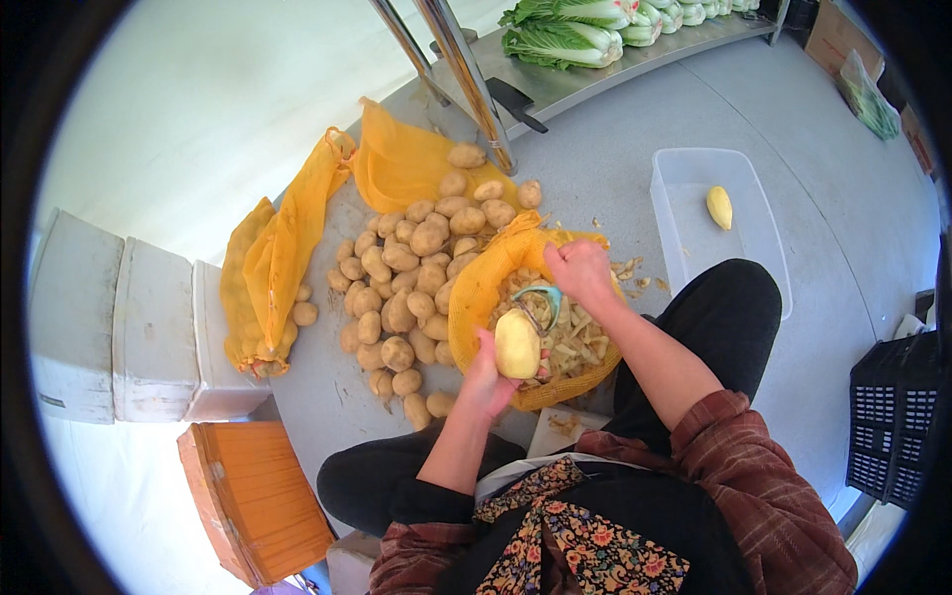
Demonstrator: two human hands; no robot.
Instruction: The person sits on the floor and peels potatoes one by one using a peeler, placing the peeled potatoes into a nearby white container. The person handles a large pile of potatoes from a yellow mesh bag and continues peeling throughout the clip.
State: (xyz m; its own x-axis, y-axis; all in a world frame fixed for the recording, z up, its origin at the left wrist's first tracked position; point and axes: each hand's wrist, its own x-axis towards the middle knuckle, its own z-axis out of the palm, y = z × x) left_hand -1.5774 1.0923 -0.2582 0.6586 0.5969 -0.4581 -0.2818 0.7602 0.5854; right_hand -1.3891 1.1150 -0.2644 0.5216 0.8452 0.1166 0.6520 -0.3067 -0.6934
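My left hand (489,379) holds a peeled yellow potato (518,344) over a yellow mesh sack (476,297), whose rim is rolled open. Potato peelings (584,335) fill much of the sack. My right hand (580,271) is closed in a fist around a teal peeler (551,305), whose blade end lies against or very near the potato's upper right side. The peeler's handle is mostly hidden by the fingers. Left of the sack, many unpeeled potatoes (401,256) lie heaped on the floor. A clear plastic bin (673,216) at the right contains one peeled potato (719,207).
Another yellow mesh sack (290,238) stands left with potatoes inside. A cleaver (513,100) rests on a low metal shelf (558,89) beside napa cabbages (573,33). White foam boxes (152,327), an orange-brown carton (253,491) and a black crate (892,416) flank me.
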